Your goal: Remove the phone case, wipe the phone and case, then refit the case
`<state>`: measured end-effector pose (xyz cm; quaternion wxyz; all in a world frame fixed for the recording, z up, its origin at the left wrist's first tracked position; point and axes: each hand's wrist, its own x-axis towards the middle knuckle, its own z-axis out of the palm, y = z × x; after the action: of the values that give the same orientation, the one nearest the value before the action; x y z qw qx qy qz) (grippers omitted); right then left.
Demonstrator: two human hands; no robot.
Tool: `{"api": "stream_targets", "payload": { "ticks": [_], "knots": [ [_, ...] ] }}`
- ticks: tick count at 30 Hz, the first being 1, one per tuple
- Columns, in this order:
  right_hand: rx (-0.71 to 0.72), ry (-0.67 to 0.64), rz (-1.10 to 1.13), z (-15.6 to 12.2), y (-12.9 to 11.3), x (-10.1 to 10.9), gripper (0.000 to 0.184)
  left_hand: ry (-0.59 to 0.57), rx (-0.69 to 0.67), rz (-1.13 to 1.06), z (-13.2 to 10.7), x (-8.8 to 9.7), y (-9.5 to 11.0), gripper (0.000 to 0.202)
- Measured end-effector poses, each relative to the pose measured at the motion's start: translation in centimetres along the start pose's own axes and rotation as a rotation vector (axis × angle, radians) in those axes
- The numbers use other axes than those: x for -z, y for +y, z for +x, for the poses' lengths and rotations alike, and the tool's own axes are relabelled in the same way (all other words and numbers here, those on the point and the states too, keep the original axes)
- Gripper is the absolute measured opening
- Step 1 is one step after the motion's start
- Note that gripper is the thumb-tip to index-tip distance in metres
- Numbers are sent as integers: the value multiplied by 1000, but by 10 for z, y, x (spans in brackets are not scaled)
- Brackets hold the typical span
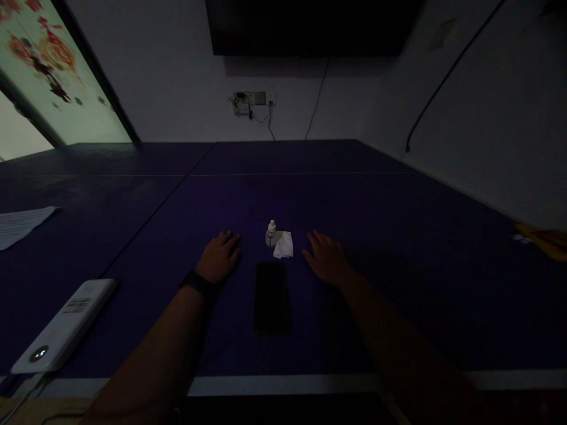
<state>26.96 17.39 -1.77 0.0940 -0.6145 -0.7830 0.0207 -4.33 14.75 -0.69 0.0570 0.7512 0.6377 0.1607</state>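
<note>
Both my hands lie flat, palms down, on a dark blue table (398, 248). My left hand (220, 255) rests left of a black phone (271, 297) that lies face up between my forearms; a dark band is on that wrist. My right hand (326, 258) rests to the phone's right, fingers stretched out. Just beyond the phone stand a small clear bottle with a white cap (270, 234) and a folded white tissue (284, 245) beside it. Neither hand touches these things.
A white power bank (66, 326) lies at the near left, a sheet of paper (20, 224) further left. Something yellow (547, 241) sits at the right edge. A wall with sockets (250, 101) and a dark screen (310, 26) stands behind the table. The room is dim.
</note>
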Motion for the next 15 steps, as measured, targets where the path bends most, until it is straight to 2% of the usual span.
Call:
{"api": "stream_targets", "payload": {
  "ticks": [9, 15],
  "knots": [
    [-16, 38, -68, 2, -5, -2, 53, -2, 6, 184, -2, -9, 13, 53],
    [-4, 61, -107, 2, -10, -1, 51, -21, -12, 218, 6, -4, 8, 48]
  ]
}}
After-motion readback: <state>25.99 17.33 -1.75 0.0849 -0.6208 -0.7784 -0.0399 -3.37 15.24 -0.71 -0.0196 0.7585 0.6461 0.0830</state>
